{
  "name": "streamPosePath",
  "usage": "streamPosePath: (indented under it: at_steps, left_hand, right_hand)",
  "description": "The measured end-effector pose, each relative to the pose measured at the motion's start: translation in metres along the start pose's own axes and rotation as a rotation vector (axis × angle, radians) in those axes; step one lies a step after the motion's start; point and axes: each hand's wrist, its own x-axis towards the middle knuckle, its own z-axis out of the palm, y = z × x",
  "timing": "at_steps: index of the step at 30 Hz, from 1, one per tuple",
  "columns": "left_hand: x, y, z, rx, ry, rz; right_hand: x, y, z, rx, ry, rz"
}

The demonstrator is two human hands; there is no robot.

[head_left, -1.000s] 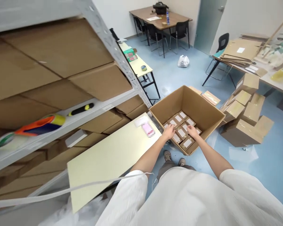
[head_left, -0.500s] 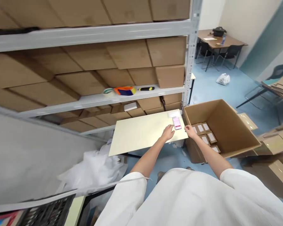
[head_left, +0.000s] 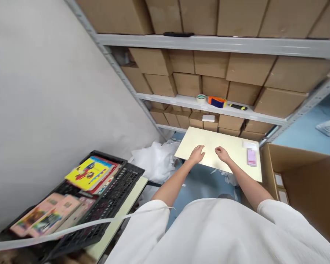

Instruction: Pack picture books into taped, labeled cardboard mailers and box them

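phone (head_left: 251,157) at the right end of a pale bench (head_left: 209,141)

left hand (head_left: 197,154) is over the near side of the bench, its fingers fairly straight and the thumb set apart from them. right hand (head_left: 222,154) is just beside it, fingers curled in narrow; whether they close fully or pinch anything, i cannot tell. the phone lies to the right of both hands, apart from them, with a whitish item (head_left: 249,145) just beyond it.

an open carton (head_left: 313,198) stands at the bench's right end, with white-labelled small boxes (head_left: 283,196) inside. beyond the bench, a metal rack (head_left: 181,39) holds brown boxes (head_left: 250,69); on its middle shelf are a tape roll (head_left: 201,98), an orange-and-blue item (head_left: 217,102) and a black-and-yellow tool (head_left: 238,106). at the lower left, a black crate (head_left: 123,187) holds a yellow-covered book (head_left: 88,173).
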Motion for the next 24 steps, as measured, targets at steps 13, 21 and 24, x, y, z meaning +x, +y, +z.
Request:
streamPosePath:
  at_steps: [13, 21, 24]
  left_hand:
    - [-0.097, -0.156, -0.067, -0.061, 0.399, -0.427]
    - [-0.192, -0.190, -0.098, -0.071, 0.693, -0.739]
    - [-0.230, -0.192, -0.098, -0.069, 0.763, -0.834]
  right_hand:
    - [0.096, -0.117, 0.218, -0.067, -0.604, -0.341]
    - [0.090, -0.202, 0.341, -0.065, -0.976, -0.513]
    - [0.068, -0.224, 0.372, -0.077, -1.103, -0.577]
